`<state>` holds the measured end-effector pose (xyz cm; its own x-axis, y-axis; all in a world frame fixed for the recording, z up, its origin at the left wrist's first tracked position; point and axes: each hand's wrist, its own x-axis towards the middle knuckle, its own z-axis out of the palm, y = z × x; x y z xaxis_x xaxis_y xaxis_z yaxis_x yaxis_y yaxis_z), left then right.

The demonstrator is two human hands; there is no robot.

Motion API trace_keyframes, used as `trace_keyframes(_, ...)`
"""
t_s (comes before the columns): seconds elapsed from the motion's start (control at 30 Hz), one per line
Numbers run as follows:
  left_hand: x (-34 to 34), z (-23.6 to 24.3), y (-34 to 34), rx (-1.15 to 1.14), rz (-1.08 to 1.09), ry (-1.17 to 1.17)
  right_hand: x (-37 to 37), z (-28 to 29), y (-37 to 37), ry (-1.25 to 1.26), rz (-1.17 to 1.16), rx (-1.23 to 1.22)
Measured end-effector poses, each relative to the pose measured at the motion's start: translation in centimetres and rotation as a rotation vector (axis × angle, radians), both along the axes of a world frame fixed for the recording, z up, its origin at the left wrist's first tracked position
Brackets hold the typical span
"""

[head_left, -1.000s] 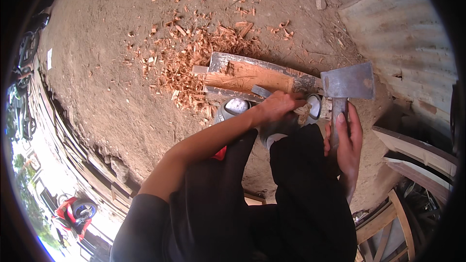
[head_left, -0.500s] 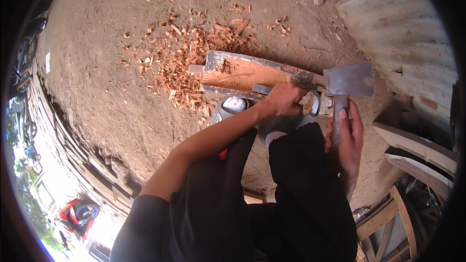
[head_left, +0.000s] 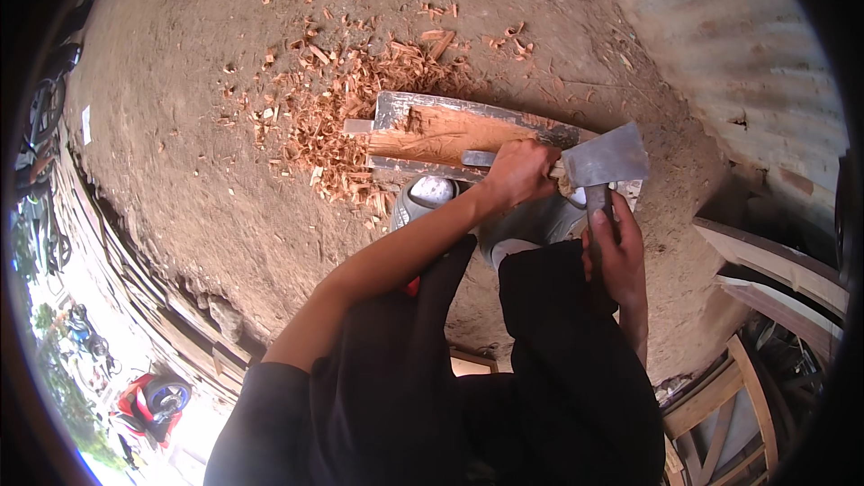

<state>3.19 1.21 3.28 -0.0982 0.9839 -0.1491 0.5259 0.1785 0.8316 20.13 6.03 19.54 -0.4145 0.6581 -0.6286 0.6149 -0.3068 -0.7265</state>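
Observation:
My left hand (head_left: 523, 171) is wrapped around a chisel (head_left: 478, 158). The chisel's flat metal blade points left over the hollowed orange-brown face of a wooden block (head_left: 441, 132) with worn, dark-painted sides. My right hand (head_left: 619, 249) grips the dark handle of a hatchet (head_left: 610, 158). The hatchet's broad grey head is at the butt end of the chisel handle, partly covering it; I cannot tell whether they touch. The block lies across the ground just past my shoes (head_left: 434, 190).
Wood shavings (head_left: 346, 99) are heaped on the dirt floor (head_left: 189, 117) around the block's left end. A corrugated metal sheet (head_left: 729, 45) stands at the right, with wooden boards (head_left: 774, 256) and a wooden frame (head_left: 754, 396) nearer me. A red motorcycle (head_left: 148, 405) is at the far left.
My right hand has brought the hatchet leftward, its head tilting, from beyond the chisel's butt to right by it. My left hand keeps its hold on the chisel.

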Motion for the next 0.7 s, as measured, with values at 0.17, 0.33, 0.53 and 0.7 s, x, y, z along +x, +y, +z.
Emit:
trace_keyframes(0.17,-0.1,-0.6,1.2,-0.067,0.177,0.014,-0.4,-0.2,-0.7,0.056,-0.069,-0.006)
trace_keyframes(0.33,-0.6,-0.1,1.3,-0.123,0.243,0.025,-0.8,-1.1,0.3,0.047,-0.060,-0.016)
trace_keyframes(0.53,-0.6,0.4,1.5,-0.099,0.258,0.001,0.1,-3.5,-0.1,0.069,-0.084,0.047)
trace_keyframes(0.7,-0.7,0.3,1.3,-0.126,0.225,0.040,1.1,-4.1,1.2,0.189,-0.193,-0.019)
